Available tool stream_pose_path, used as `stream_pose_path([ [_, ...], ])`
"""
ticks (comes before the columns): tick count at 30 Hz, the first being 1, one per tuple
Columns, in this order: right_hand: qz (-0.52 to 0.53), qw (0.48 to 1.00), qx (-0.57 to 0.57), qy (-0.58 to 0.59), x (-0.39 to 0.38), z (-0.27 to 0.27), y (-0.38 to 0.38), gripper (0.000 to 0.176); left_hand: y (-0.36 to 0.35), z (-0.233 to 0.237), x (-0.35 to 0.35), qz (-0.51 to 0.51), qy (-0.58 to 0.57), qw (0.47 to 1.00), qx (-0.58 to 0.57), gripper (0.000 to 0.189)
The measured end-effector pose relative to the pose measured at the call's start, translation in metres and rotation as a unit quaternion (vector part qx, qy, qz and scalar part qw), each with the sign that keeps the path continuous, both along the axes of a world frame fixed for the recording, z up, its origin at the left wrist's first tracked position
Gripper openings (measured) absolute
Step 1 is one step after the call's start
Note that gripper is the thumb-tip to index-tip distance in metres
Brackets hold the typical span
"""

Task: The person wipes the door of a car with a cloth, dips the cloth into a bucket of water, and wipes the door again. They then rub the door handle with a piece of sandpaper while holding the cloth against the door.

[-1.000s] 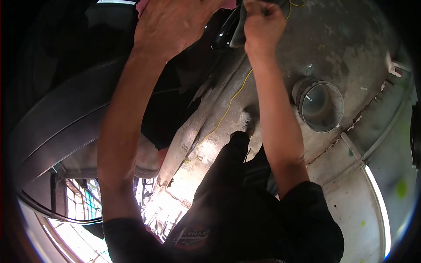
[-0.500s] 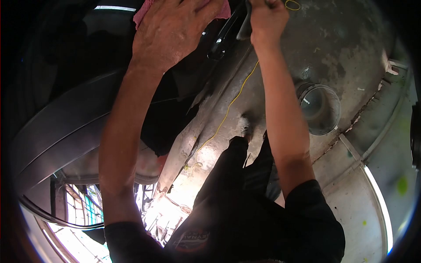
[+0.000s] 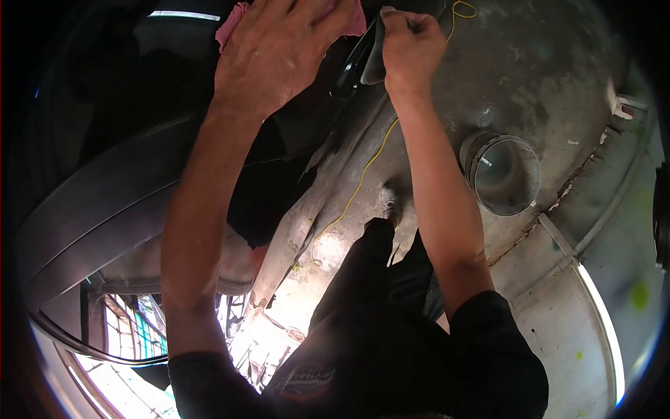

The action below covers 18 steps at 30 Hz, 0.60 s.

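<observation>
At the top of the head view my left hand [image 3: 269,66] presses a pink cloth [image 3: 230,26] against the glossy black car body [image 3: 125,77], its fingers bent over the cloth. My right hand [image 3: 417,56] pinches a dark grey sheet of sandpaper [image 3: 374,61] between thumb and fingers. The sheet hangs to the left of that hand, overlapping the edge of a shiny black car part [image 3: 345,78] in this view. Much of the cloth is hidden under my left hand.
A round bucket [image 3: 477,164] of cloudy liquid stands on the stained concrete floor [image 3: 551,63], right of my right forearm. A thin yellow cord [image 3: 367,167] runs along the floor between my arms. Curved dark car trim [image 3: 91,202] lies left of my left arm.
My right hand has moved slightly left and down with the sandpaper, showing more of its fingers. My left hand and the pink cloth have shifted only a little.
</observation>
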State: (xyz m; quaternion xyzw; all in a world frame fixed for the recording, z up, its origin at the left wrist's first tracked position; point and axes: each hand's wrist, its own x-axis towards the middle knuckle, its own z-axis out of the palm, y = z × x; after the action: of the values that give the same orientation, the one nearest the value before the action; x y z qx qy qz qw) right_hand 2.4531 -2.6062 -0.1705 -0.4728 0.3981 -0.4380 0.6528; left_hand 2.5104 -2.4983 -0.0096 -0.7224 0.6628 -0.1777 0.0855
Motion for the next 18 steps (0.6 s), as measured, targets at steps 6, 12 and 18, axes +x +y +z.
stream_pose_path([
  [6, -0.001, 1.000, 0.001, 0.020, 0.007, 0.016, -0.020, 0.017, 0.003, 0.000, 0.002, 0.002, -0.007, 1.000, 0.002, 0.039],
  [12, 0.006, 1.000, -0.002, 0.007, 0.012, 0.012, -0.031, 0.020, 0.003, 0.004, 0.002, 0.014, 0.000, 1.000, 0.017, 0.039],
  [18, -0.001, 0.999, -0.029, 0.028, 0.002, 0.005, -0.007, 0.020, 0.001, 0.002, 0.001, 0.019, 0.007, 1.000, 0.016, 0.038],
])
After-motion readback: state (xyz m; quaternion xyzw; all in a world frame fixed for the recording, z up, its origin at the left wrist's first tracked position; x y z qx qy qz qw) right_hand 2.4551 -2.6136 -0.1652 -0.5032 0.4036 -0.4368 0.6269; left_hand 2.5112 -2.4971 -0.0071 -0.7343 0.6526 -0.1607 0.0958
